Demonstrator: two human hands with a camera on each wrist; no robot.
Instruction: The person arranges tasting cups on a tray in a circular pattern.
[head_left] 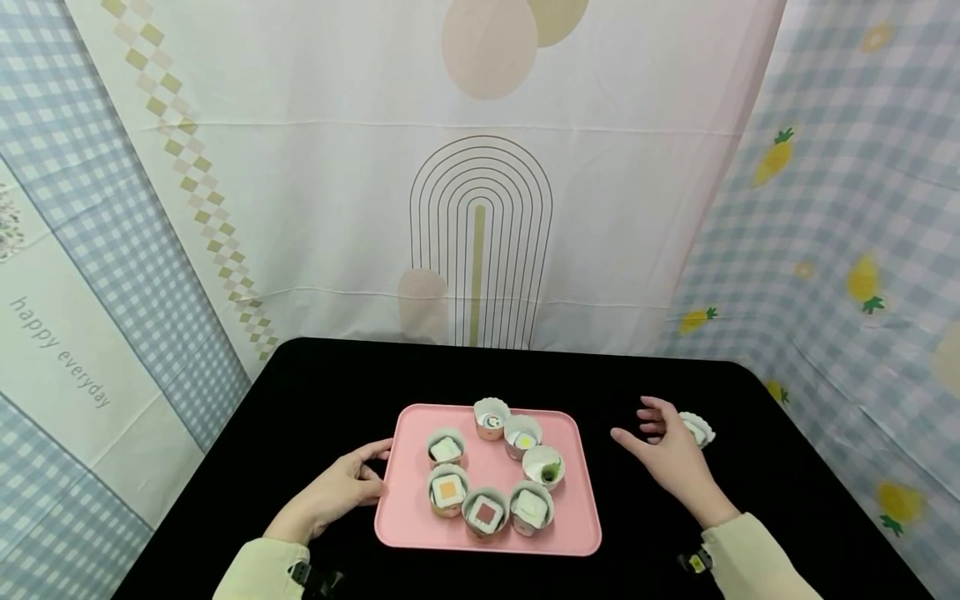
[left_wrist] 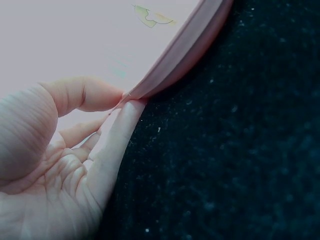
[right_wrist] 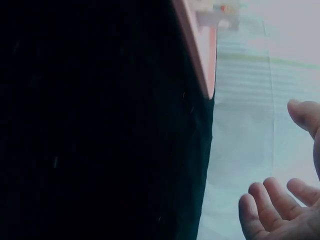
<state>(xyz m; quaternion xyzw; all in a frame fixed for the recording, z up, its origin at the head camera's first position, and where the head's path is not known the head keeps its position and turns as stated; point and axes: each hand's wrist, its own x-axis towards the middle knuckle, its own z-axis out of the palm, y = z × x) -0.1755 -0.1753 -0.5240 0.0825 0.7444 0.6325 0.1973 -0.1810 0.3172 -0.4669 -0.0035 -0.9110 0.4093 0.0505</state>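
Note:
My left hand [head_left: 339, 492] pinches the left rim of a pink rectangular tray [head_left: 405, 525] between thumb and finger. The left wrist view shows the thumb [left_wrist: 82, 94] on the rim from close by. On the tray, several small scalloped cups form a loose ring. One cup holds a white block with an orange square [head_left: 447, 491], another a white block with a brown-red square [head_left: 484, 513], and a third something green [head_left: 551, 472]. My right hand [head_left: 667, 454] is over the table right of the tray, thumb spread from loosely bent fingers, holding nothing. Partly behind it is another scalloped cup [head_left: 700, 427].
The tray lies on a black table [head_left: 330, 383] with rounded far corners. A pale printed curtain [head_left: 315, 208] hangs behind the table. Blue checked cloth hangs at the left [head_left: 142, 167] and at the right with pineapple prints [head_left: 862, 283].

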